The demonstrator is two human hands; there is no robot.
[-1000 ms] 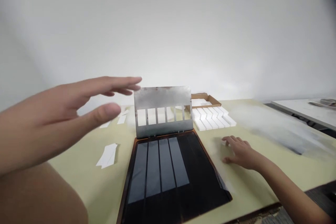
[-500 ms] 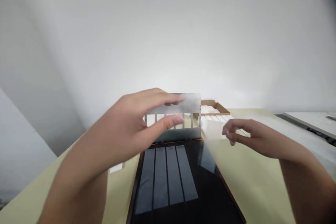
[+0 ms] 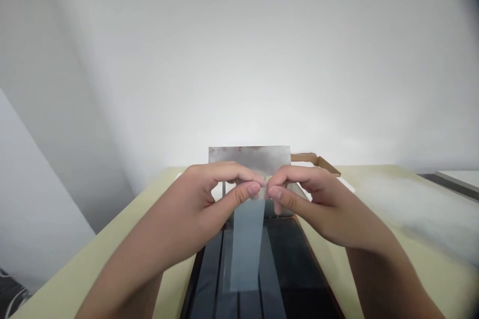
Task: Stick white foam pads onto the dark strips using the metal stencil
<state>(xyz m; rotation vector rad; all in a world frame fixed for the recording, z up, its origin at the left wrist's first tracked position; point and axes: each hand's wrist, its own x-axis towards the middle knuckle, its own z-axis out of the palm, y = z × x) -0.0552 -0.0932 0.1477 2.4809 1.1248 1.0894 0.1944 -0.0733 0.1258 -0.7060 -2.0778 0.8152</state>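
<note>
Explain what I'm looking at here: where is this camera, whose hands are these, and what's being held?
This is one camera worn on a person's head, looking forward and down, so these are that person's own bare hands, not a machine. The left hand and right hand both pinch the top end of a translucent film strip, which hangs over a dark panel in a brown frame. Behind it stands a slotted metal plate, and a cardboard tray shows farther back on the pale green table.
</note>
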